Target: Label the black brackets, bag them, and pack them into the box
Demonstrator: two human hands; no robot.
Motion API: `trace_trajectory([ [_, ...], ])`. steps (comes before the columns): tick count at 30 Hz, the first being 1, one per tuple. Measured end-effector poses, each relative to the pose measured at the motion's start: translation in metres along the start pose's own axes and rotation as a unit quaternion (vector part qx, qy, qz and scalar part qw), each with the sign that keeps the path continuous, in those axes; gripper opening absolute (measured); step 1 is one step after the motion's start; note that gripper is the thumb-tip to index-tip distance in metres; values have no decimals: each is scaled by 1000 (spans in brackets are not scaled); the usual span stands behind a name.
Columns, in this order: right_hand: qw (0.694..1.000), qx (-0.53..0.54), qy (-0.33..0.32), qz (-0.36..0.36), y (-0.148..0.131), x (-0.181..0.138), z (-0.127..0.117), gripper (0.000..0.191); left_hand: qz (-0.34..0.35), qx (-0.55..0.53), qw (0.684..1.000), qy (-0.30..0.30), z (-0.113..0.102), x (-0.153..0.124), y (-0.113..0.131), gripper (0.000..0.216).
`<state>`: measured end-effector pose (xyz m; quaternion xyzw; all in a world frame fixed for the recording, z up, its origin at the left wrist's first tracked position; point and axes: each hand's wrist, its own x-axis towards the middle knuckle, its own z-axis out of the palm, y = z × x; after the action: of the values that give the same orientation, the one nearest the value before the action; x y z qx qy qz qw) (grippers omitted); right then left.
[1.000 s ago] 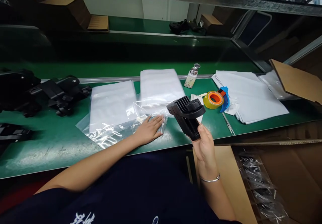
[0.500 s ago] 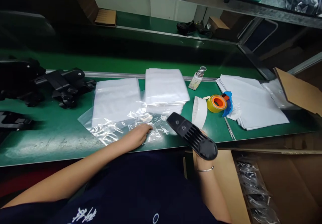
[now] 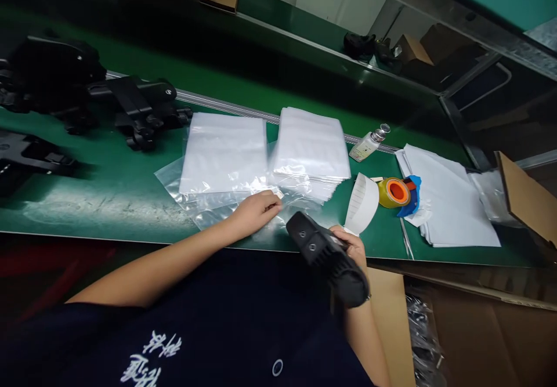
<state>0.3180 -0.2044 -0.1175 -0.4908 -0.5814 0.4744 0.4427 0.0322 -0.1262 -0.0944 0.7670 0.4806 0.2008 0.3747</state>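
Note:
My right hand (image 3: 354,248) grips a long black plastic part (image 3: 324,253) with two screws near one end, ribs along the middle and a rounded lower end. It is tilted in front of my body, at the bench's front edge. My left hand (image 3: 256,213) is closed, fingertips pressed together over the clear plastic bags (image 3: 204,204). A small whitish piece shows by those fingertips; whether they hold it I cannot make out. Behind lie a flat white bag stack (image 3: 224,152) and a thicker one (image 3: 311,143). A curved white label strip (image 3: 362,204) stands near my right hand.
Black mechanical assemblies (image 3: 143,108) sit on the left. Toward the right are a pump bottle (image 3: 369,143), a yellow tape roll (image 3: 389,194) with a blue dispenser (image 3: 413,195), tweezers (image 3: 406,239) and white sheets (image 3: 452,201). An open carton (image 3: 387,317) stands below the bench edge.
The view has turned and shifted. My right hand has tilted the black part, and its fingers now show beside it. My left hand stays closed over the bags, its fingertips now by a whitish piece.

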Motion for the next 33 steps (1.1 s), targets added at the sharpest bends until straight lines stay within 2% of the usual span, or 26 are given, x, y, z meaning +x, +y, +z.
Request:
trace_trajectory([
  [2,999,-33,-9,-14,-8,4,2,47,16,-17,1000,4,-8,-3,5,24],
  [4,992,-123,-2,-35,-15,8,8,35,49,0,999,-22,-13,-7,6,23],
  [7,953,-282,35,-103,-20,14,28,33,111,63,990,-60,-14,-11,6,22],
  [9,927,-340,43,-154,-20,16,44,34,158,97,981,-60,-13,-14,7,21],
  [12,912,-359,85,-179,-17,21,68,36,235,134,962,-35,-11,-15,11,20],
  [14,912,-350,147,-154,-14,24,80,37,263,148,953,-16,-10,-14,15,23],
  [16,916,-334,177,-133,-13,30,88,38,278,144,950,3,-10,-9,22,27],
  [18,938,-294,135,-122,-15,37,93,39,314,131,940,9,-7,-2,32,30],
  [21,970,-218,25,-107,-23,46,94,40,415,115,902,-29,3,9,53,33],
  [23,976,-194,-15,-102,-31,50,94,44,476,101,872,-53,12,11,67,33],
  [25,976,-188,-27,-106,-37,53,94,52,516,84,851,-58,20,9,79,32],
  [29,964,-221,-30,-142,-44,62,99,60,518,81,848,-75,22,1,94,37],
  [31,950,-260,-26,-173,-45,67,100,60,499,73,857,-105,9,-1,94,38],
  [33,930,-303,-39,-206,-47,68,96,53,483,35,866,-126,-17,-2,87,39],
])
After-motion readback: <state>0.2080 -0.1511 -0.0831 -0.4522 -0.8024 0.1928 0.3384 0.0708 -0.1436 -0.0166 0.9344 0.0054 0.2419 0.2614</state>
